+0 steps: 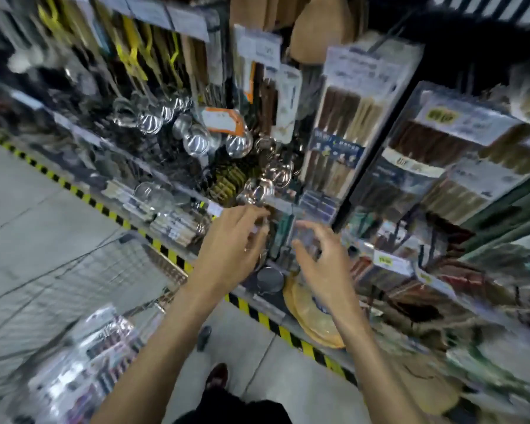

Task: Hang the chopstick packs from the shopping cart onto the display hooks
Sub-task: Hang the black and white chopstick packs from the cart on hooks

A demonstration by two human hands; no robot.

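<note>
Two hands, left [233, 240] and right [322, 261], hovered at the blurred display [343, 133] above a grey floor [28, 209] edged with yellow-black tape [83, 194], fingers half curled, grip impossible to tell, chopstick packs [83, 362] lying in the shopping cart [129, 270] beside them.

Grey tiled floor [28, 209], blurred. A yellow-and-black striped edge [83, 195] runs along the foot of the tall display shelving [83, 134]. Hanging there: flat packs of brown and pale chopsticks [346, 123] and shiny steel ladles [196, 142]. A silver wire shopping cart [110, 264] stands on the floor with clear plastic packs [83, 362] inside. A small dark object [204, 338] lies on the floor near the stripe.
</note>
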